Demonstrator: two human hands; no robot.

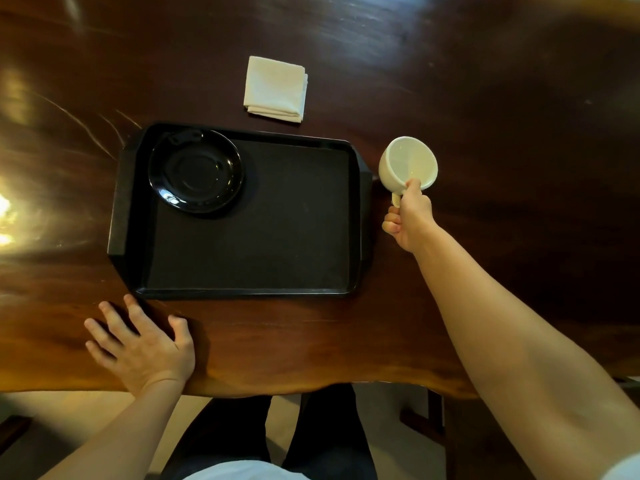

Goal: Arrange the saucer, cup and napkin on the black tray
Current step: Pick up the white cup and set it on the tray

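A dark wooden bench [450, 81] carries a black tray [249, 282], a black saucer [195, 171] in its far-left corner. A folded napkin [275, 89] lies beyond. The left hand [145, 348] rests spread flat; the right hand [410, 216] grips the tilted white cup [405, 161] by its handle, beside the tray.

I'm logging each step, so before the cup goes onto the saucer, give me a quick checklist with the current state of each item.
1. Right hand grips the white ceramic cup by its handle: ok.
2. Glossy black round saucer sits on the black rectangular tray, far left corner: ok.
3. Saucer top bare: ok.
4. Cup looks empty: ok.
5. Left hand rests on the dark wooden table, off the tray: ok.
6. Folded white cloth napkin on tray: not ok.
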